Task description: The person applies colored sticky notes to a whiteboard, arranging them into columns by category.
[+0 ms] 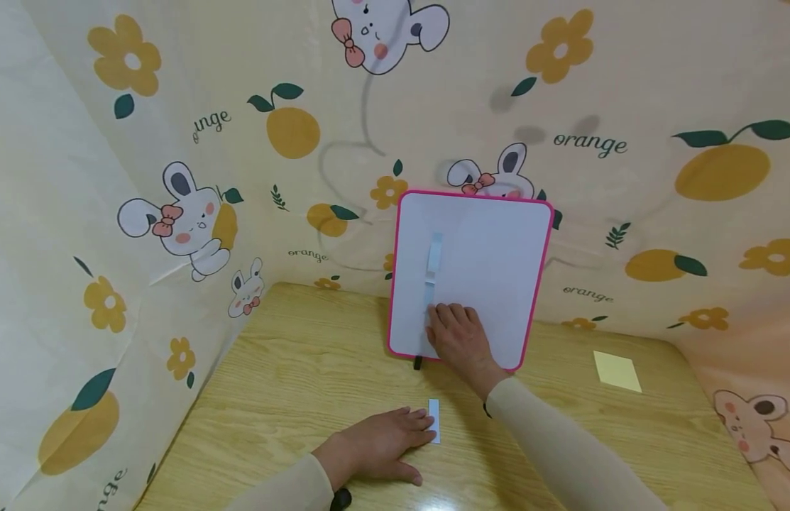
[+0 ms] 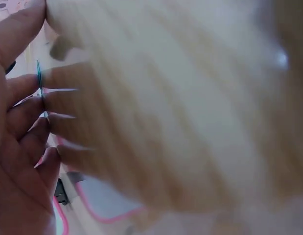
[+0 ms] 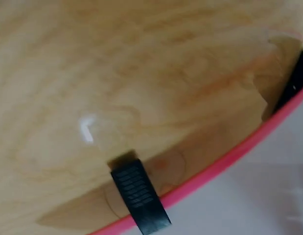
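A white board (image 1: 490, 255) with a pink frame leans against the patterned backdrop. Pale blue strips (image 1: 435, 255) run down it in a vertical line. My right hand (image 1: 458, 337) touches the board's lower part, fingertips by the lower end of the strips; what lies under them is hidden. On the table, my left hand (image 1: 390, 441) rests with fingers extended, fingertips on a loose pale blue paper strip (image 1: 435, 419). The left wrist view shows those fingers (image 2: 29, 115) meeting a thin teal edge. The right hand is outside the right wrist view, where a black clip (image 3: 140, 196) overlaps the pink frame.
A pale yellow paper square (image 1: 617, 371) lies on the wooden table (image 1: 292, 355) at right. Fabric printed with rabbits and oranges (image 1: 292, 133) encloses the back and sides. A small black piece (image 1: 418, 363) juts from the board's bottom edge. The glossy tabletop shows reflections.
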A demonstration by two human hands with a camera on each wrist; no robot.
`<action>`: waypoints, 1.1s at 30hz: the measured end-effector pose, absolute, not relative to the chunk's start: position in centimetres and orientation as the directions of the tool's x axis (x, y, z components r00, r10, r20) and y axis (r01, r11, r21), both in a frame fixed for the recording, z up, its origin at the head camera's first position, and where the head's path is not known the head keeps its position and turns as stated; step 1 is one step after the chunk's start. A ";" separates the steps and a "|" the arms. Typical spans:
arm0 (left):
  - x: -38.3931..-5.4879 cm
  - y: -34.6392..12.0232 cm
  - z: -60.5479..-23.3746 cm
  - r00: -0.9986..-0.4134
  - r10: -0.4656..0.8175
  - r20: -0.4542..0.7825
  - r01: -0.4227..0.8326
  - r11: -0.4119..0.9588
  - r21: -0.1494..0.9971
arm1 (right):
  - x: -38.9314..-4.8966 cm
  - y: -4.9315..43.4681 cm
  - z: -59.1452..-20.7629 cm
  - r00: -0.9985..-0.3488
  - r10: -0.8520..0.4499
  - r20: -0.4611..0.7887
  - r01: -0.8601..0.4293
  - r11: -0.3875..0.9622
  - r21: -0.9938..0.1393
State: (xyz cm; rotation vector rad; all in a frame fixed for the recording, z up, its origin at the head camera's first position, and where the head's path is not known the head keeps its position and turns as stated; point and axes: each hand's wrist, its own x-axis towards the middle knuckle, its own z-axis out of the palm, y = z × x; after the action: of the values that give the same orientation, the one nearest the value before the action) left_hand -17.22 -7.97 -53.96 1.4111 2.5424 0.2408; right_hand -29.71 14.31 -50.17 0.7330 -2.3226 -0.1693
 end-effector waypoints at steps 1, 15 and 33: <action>-17.2 -7.9 -53.9 -0.524 0.843 -0.117 0.806 0.536 0.251 | -29.7 14.4 -50.3 -0.602 -0.550 0.578 -0.460 0.831 0.312; -18.0 -6.7 -53.0 -0.482 0.875 0.043 0.875 0.478 0.081 | -29.2 15.2 -51.2 -0.569 -0.592 0.571 -0.478 0.803 0.355; -28.3 -8.1 -45.9 -0.693 0.698 0.180 0.645 0.712 -0.279 | -28.4 14.8 -50.5 -0.698 -0.596 0.396 -0.448 0.796 0.408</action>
State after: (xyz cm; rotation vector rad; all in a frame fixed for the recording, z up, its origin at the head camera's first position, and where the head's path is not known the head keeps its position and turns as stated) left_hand -28.32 -8.12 -45.89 1.2660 3.1565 -0.3362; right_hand -28.43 14.83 -50.48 0.7758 -2.4637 -0.3826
